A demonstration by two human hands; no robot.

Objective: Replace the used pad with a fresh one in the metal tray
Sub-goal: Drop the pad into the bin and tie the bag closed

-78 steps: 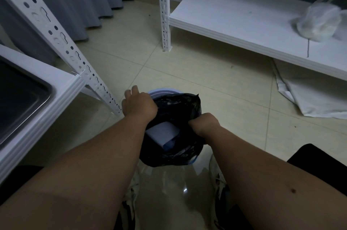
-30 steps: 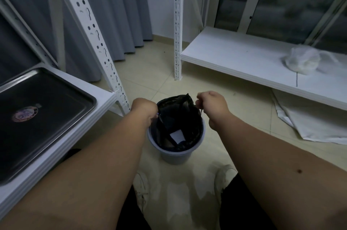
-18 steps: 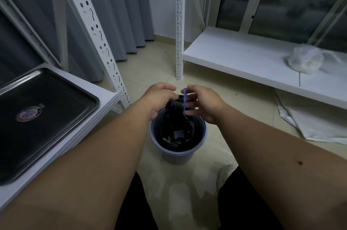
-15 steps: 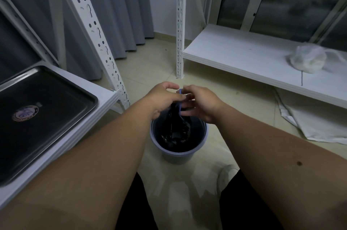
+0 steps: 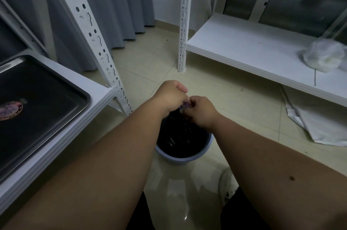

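Head view: both hands, left hand point(image 5: 171, 96) and right hand point(image 5: 200, 110), pinch bag neck point(image 5: 183, 107) closed; metal tray point(image 5: 85, 96) lies leftward, nearer left.

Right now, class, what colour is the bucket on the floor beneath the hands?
Light blue, lined with a black bag; the bucket shows in the head view.

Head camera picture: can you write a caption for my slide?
Both hands, left hand and right hand, pinch the black bin bag shut over the blue plastic bucket.
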